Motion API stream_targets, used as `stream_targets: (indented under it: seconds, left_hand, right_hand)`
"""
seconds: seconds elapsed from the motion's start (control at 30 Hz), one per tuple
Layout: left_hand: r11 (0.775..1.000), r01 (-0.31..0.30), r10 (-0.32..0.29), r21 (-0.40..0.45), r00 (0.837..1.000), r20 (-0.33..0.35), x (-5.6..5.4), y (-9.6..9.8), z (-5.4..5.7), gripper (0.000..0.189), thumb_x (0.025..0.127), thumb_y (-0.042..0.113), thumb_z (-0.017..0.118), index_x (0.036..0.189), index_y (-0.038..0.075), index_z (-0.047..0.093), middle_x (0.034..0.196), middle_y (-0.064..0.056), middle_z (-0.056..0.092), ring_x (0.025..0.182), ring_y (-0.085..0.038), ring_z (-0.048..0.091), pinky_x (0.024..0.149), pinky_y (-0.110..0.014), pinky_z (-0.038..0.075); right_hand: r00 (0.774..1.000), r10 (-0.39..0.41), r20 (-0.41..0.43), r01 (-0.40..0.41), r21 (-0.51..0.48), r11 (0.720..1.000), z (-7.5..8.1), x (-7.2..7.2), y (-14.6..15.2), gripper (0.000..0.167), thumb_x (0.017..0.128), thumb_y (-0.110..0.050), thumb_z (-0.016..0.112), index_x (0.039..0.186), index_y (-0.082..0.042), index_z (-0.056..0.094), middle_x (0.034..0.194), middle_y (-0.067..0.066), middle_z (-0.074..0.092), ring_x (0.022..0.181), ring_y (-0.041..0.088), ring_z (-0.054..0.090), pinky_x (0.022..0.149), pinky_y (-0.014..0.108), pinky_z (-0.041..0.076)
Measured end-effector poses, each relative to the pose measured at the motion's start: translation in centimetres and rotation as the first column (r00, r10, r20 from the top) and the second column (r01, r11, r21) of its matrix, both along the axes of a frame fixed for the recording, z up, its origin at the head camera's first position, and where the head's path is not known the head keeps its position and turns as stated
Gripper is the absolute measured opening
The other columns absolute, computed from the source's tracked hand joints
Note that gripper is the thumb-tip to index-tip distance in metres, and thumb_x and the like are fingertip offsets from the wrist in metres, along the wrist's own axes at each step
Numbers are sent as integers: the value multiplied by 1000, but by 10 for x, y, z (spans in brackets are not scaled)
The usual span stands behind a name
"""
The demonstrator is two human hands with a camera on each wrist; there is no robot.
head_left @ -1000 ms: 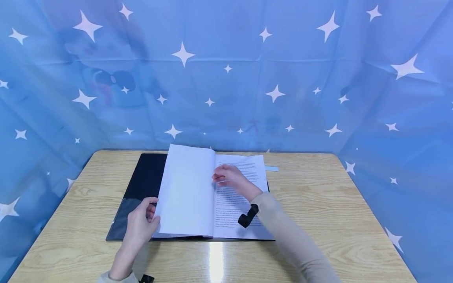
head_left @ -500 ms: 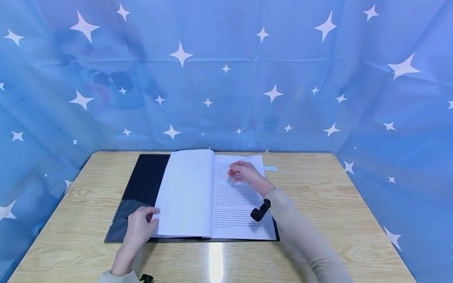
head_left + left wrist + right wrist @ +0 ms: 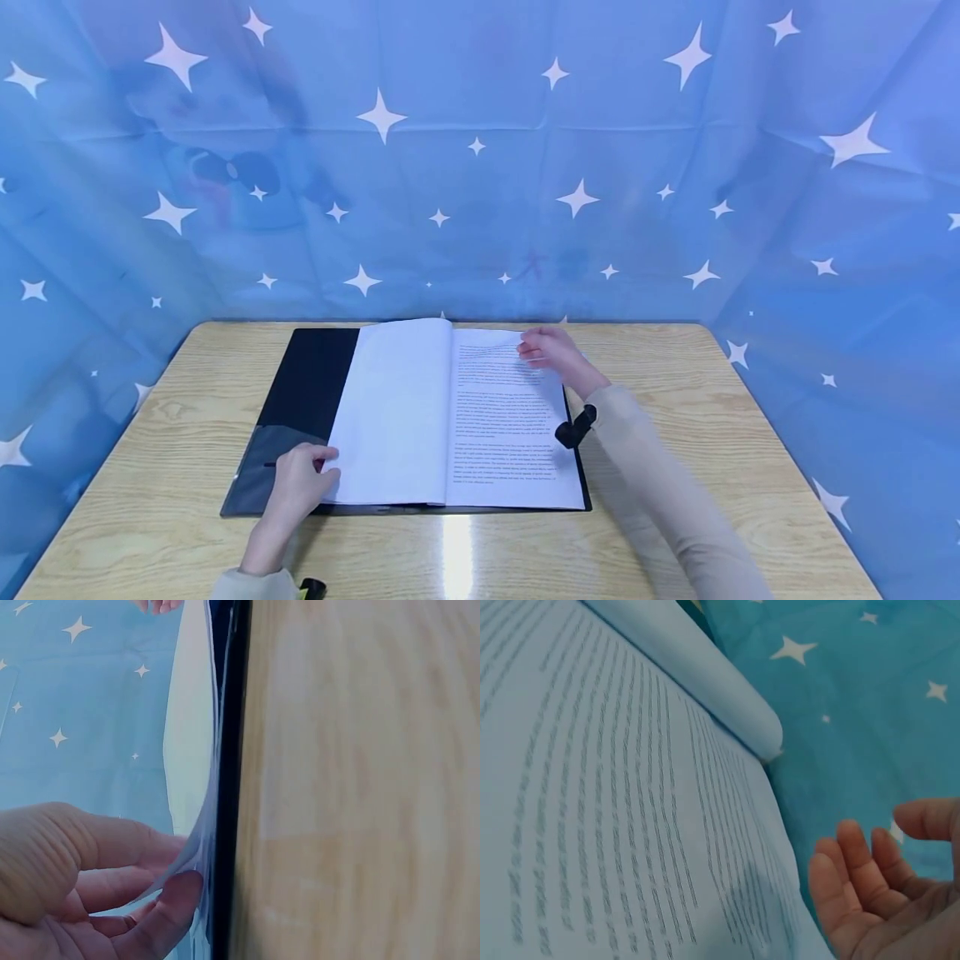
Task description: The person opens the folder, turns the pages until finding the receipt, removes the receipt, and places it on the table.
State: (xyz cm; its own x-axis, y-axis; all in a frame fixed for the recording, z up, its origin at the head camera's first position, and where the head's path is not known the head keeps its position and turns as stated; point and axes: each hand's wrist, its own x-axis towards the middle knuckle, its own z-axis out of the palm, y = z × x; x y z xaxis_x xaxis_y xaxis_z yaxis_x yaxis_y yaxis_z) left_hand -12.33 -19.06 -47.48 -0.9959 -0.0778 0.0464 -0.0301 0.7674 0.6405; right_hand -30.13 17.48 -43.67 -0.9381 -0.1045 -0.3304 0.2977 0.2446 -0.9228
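Observation:
A black folder (image 3: 311,379) lies open on the table, with a stack of white sheets turned over its left side. The blank back of the top left sheet (image 3: 390,408) faces up, bulging near the spine. Printed text fills the right-hand page (image 3: 502,450). My left hand (image 3: 297,483) pinches the lower left edge of the turned sheets; in the left wrist view, thumb and fingers (image 3: 172,911) lie on both sides of the curved paper. My right hand (image 3: 557,354) is over the upper right corner of the printed page, fingers loosely bent, holding nothing.
The wooden table (image 3: 675,433) extends on both sides of the folder and in front of it. Behind it hangs a blue curtain (image 3: 480,200) with white stars. A black band (image 3: 576,427) with a small camera sits on the right wrist.
My right hand has moved from the spine rightward and slightly back to the far right corner of the printed page. The turned sheets have settled lower on the left; my left hand lowered slightly with them.

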Motion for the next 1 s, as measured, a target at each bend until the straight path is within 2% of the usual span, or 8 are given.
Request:
stream_targets:
  seconds: [0.3,0.43,0.6,0.77,1.0]
  left_hand:
    - [1000,9,-8,-19,999,51,-3,2,2,28,67,-1,74,92,-12,68,85,-19,62,74,-25,53,66,-40,46]
    - [999,14,-12,-37,999,51,-3,2,2,29,66,0,75,92,-12,68,90,-21,62,82,-31,57,73,-46,47]
    - [998,7,-5,-65,999,33,-2,2,1,28,64,0,77,89,-11,68,95,-22,58,88,-35,56,78,-49,47]
    - [998,7,-7,-64,1000,12,-2,2,0,26,64,-2,77,86,-11,68,93,-21,57,82,-31,55,74,-46,48]
    - [998,47,-47,-40,999,-7,-4,0,-4,28,65,-4,75,91,-9,65,78,-10,53,72,-22,48,66,-37,43]
  right_hand:
    - [996,-88,-4,88,6,996,-4,-13,18,38,96,-15,45,126,9,44,104,15,58,95,25,58,92,40,44]
    - [991,-126,-34,127,19,992,-4,-18,25,35,97,-17,46,123,7,45,104,14,57,95,25,56,92,41,44]
    - [983,-174,-64,178,46,983,-4,-26,29,34,96,-20,47,120,4,48,111,18,54,99,29,54,91,42,44]
    - [984,-155,-85,161,70,985,-5,-35,34,37,96,-22,49,122,4,47,122,22,49,111,34,48,95,46,40]
    - [992,-94,-86,103,106,989,-6,-43,39,41,97,-26,48,128,0,45,132,21,44,119,35,43,100,47,34]
